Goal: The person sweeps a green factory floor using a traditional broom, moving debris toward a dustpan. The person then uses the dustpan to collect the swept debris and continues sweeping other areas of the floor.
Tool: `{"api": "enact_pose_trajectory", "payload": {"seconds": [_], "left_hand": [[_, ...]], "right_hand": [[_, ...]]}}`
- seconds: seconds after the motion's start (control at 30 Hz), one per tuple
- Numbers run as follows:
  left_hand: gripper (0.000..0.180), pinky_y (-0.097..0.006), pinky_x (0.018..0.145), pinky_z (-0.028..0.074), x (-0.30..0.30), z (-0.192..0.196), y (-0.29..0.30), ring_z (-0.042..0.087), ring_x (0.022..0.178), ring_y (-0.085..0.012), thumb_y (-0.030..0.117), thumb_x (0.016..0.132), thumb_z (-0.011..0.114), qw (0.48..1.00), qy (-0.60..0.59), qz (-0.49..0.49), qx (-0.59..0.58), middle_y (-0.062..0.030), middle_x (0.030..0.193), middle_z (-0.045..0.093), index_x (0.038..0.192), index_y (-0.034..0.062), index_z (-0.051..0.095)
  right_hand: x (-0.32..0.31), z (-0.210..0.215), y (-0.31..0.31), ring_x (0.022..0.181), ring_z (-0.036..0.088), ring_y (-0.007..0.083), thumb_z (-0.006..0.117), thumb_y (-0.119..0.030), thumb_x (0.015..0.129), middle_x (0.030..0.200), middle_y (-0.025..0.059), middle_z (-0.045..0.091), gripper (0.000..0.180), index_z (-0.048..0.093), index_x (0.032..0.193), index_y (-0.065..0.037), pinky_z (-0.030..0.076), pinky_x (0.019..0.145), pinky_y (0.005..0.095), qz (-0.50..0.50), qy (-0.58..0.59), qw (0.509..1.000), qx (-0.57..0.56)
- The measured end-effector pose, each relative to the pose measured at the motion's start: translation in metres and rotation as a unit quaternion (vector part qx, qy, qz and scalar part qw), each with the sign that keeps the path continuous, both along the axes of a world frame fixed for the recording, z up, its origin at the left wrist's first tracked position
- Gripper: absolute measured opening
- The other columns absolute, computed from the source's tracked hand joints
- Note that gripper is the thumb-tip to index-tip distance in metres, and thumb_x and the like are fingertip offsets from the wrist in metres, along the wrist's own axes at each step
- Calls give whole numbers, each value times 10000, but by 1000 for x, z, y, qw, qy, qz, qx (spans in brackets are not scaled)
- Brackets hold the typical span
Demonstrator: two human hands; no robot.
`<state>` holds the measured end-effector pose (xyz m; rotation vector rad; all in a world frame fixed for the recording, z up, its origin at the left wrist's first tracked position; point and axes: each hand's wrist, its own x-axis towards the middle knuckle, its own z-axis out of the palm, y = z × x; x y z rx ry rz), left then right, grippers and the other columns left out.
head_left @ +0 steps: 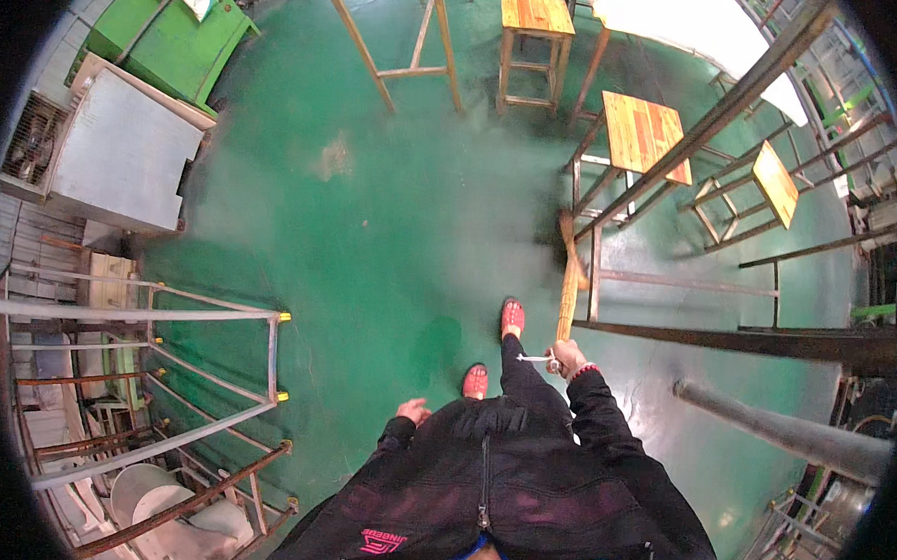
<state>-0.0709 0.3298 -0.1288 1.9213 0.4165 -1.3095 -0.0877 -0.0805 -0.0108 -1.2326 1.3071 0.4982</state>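
My right hand [567, 359] is closed around the handle of a straw broom [568, 303], at the middle right of the head view. The broom points away from me, and its brownish far end lies low by a metal frame leg, slightly blurred. A white cord hangs from the handle beside my fingers. A red bracelet circles my right wrist. At my left side, my left hand [415, 411] hangs with loosely bent fingers and nothing visible in it. The green floor [369, 257] spreads out ahead of my red shoes [476, 381].
Wooden-topped stools [647, 137] and a white-topped table [680, 25] stand at the far right. A dark metal beam [726, 339] and a grey pole [782, 430] run close on my right. Metal racks [217, 315] stand left, below a grey cabinet [124, 151] and a green one [169, 43].
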Motion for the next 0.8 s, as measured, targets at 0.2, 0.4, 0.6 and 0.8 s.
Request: {"api": "enact_pose_trajectory", "payload": {"seconds": [0.2, 0.4, 0.6, 0.8], "left_hand": [[472, -283, 568, 480, 34, 11, -30, 577, 615, -161, 26, 741, 473, 992, 107, 46, 48, -104, 832, 620, 1208, 80, 432], [435, -288, 580, 490, 83, 33, -102, 570, 661, -151, 43, 778, 453, 988, 57, 144, 12, -97, 862, 613, 1208, 103, 429], [444, -248, 557, 463, 104, 57, -159, 547, 629, -120, 67, 751, 532, 986, 27, 156, -53, -78, 825, 616, 1188, 72, 454], [443, -217, 586, 418, 144, 103, -210, 504, 657, -87, 183, 740, 596, 968, -39, 226, -103, -30, 830, 606, 1156, 71, 493]], "right_hand": [[-7, 14, -62, 384, 445, 119, 551, -40, 673, 516, 44, 470, 57, 504, 700, -21, 351, 354, 264, 54, -76, 979, 179], [-5, 51, -94, 374, 418, 107, 535, 29, 653, 545, 29, 415, 210, 414, 809, -40, 296, 321, 221, 2, -138, 973, 182], [77, 24, -135, 358, 425, 150, 537, -26, 672, 492, 51, 436, 93, 446, 676, -12, 334, 318, 277, 57, -88, 993, 59], [186, -21, -117, 366, 461, 189, 455, -92, 734, 493, 82, 452, 151, 510, 726, 49, 341, 331, 294, -28, -83, 987, 133]]}}
